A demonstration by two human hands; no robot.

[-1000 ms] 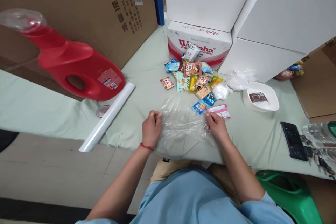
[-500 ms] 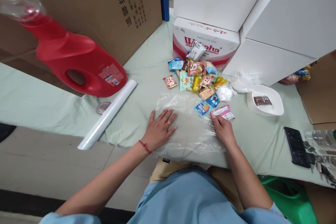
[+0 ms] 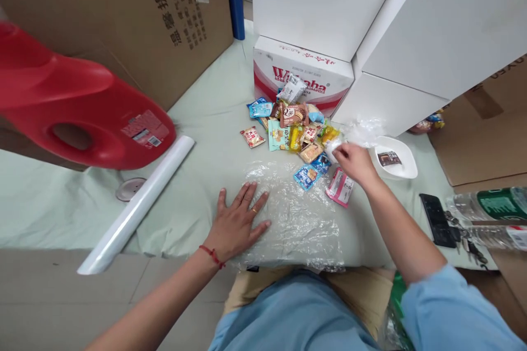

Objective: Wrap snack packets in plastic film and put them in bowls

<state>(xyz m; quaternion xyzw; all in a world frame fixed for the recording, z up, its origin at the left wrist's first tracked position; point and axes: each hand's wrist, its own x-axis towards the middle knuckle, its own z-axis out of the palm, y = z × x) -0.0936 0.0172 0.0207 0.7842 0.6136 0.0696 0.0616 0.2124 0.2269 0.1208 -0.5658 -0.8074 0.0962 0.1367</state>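
Left hand (image 3: 235,226): splayed on film (image 3: 298,222) | Right hand (image 3: 356,162): curled at white bundle (image 3: 330,151), grip unclear

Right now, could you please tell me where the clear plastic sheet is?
In the head view, the clear plastic sheet lies below centre on the table, partly under the left hand, with the pink packet at its upper right.

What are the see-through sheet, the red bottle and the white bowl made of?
Clear sheet: probably thin plastic, shiny and crinkly. Red bottle: likely hard, satiny plastic, molded with a handle hole. White bowl: smooth, maybe plastic, maybe ceramic.
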